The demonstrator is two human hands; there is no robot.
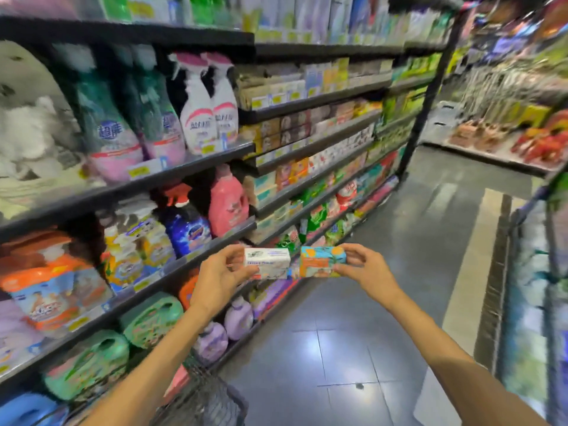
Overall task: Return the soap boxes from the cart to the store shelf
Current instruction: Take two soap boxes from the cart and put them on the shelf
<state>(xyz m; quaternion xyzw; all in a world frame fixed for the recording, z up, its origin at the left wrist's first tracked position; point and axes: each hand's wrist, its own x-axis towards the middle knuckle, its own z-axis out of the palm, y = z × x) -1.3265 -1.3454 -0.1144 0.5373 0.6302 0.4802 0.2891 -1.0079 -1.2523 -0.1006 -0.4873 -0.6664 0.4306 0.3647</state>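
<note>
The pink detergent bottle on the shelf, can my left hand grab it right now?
Probably not: the left hand already grips the white soap box, though nothing blocks the pink detergent bottle.

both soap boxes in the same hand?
No: the left hand holds the white soap box and the right hand holds the orange and blue soap box.

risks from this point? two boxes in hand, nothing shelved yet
1. The white soap box and the orange soap box are each pinched at one end only, over bare floor; either may slip.
2. Both the left hand and right hand are occupied, so clearing shelf space looks awkward.
</note>
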